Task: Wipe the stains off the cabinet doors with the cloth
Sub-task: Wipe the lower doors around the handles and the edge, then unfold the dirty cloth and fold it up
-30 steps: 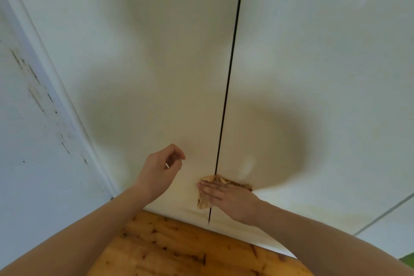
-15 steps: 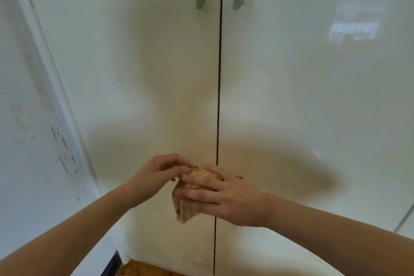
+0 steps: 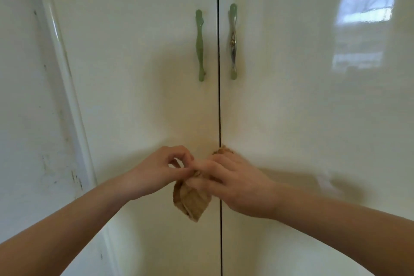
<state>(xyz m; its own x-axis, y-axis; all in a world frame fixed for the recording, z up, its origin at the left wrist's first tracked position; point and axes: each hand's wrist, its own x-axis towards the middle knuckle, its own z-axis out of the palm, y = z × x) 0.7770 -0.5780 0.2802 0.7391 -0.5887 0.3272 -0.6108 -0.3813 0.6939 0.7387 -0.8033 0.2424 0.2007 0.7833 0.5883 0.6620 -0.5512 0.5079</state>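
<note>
Cloth regripped in front of closed cabinet doors (image 3: 139, 87).

The tan cloth (image 3: 191, 203) is held just off the centre seam, long axis vertical, free end hanging down. It is clamped by the right hand (image 3: 237, 186) and pinched by the left hand (image 3: 161, 168), probably to refold a clean face.

Left hand (image 3: 156, 169) pinching, right hand (image 3: 242, 186) curled, fingers (image 3: 201, 164) touching

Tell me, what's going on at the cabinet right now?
Both hands on the cloth: left hand pinching it, right hand gripping. Cloth bunched, hanging before the doors. Nothing in the way.
</note>
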